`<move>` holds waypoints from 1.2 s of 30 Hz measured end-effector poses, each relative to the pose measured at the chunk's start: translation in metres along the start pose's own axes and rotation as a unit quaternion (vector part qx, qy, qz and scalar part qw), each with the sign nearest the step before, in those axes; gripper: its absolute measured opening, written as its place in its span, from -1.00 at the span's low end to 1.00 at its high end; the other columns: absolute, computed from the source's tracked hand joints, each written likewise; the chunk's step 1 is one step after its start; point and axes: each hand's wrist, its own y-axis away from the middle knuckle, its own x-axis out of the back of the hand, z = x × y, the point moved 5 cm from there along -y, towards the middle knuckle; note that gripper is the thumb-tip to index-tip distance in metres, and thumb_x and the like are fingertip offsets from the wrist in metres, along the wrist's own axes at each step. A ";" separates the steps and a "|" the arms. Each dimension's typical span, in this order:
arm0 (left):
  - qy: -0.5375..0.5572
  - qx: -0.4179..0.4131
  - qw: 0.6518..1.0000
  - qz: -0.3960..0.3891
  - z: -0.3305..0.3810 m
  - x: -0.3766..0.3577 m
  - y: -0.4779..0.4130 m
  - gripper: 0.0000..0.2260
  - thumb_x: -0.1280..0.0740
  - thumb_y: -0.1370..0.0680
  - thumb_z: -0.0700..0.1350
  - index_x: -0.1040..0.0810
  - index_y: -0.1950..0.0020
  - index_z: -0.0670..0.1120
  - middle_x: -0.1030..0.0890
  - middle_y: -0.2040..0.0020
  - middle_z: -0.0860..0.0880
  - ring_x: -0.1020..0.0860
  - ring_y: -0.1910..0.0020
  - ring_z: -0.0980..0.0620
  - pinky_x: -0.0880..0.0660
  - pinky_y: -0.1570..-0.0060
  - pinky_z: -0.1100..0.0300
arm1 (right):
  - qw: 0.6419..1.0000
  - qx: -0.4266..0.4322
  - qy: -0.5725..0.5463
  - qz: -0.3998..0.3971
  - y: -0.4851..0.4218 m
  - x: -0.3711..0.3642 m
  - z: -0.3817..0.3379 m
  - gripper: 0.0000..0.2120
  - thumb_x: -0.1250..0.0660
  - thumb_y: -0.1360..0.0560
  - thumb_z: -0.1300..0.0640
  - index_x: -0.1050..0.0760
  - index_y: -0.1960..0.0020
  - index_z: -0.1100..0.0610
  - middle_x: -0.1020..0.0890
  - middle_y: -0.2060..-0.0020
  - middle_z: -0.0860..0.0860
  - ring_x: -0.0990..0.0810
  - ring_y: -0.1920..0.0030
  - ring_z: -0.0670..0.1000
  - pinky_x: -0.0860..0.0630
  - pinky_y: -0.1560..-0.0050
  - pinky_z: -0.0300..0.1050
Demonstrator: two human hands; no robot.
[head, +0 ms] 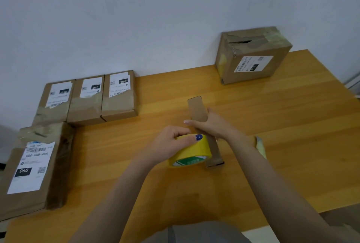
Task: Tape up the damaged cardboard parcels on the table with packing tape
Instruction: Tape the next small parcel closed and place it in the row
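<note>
Both forearms reach in from the near edge over the wooden worktop (292, 118). The left hand (171, 143) has its fingers and thumb curled round a yellow packing tape roll (191, 152), whose green-and-white print is unreadable. Touching the roll's right side is a narrow cardboard parcel (197, 109); the right hand (213, 125) holds it, fingers laid across it and thumb along its right edge.

On the near left, a taped parcel (29, 170) has a label reading "060-068-A05" and "060". Three flat parcels (87, 98) at far left read "010", as does the torn box (253, 55) at far right.
</note>
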 end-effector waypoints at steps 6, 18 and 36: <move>0.022 -0.019 0.999 -0.031 0.000 0.000 0.003 -0.46 -0.27 -0.38 0.39 -0.53 0.25 -0.12 -0.50 0.34 0.03 -0.48 0.33 0.05 -0.35 0.29 0.20 | 0.996 0.048 -0.065 0.043 -0.015 -0.004 -0.006 -0.08 -0.37 -0.48 -0.05 0.19 -0.58 0.02 -0.36 -0.38 0.11 -0.36 -0.34 0.15 -0.38 -0.21 -0.01; -0.020 -0.003 0.999 -0.031 -0.016 0.002 0.005 -0.49 -0.23 -0.42 0.30 -0.56 0.19 -0.17 -0.56 0.30 -0.03 -0.53 0.31 0.02 -0.40 0.28 0.14 | 0.993 0.073 -0.054 0.072 -0.019 0.004 0.005 -0.16 -0.41 -0.44 -0.05 -0.04 -0.57 0.01 -0.48 -0.21 0.00 -0.47 -0.16 0.04 -0.39 0.01 -0.16; -0.128 0.035 0.991 -0.014 -0.039 0.013 0.013 -0.57 -0.16 -0.38 0.34 -0.50 0.30 -0.01 -0.52 0.33 0.05 -0.49 0.36 0.10 -0.42 0.29 0.08 | 0.993 0.076 -0.053 0.068 -0.022 0.003 0.007 -0.16 -0.42 -0.43 -0.07 -0.05 -0.57 0.01 -0.49 -0.25 0.03 -0.48 -0.12 0.03 -0.45 0.02 -0.12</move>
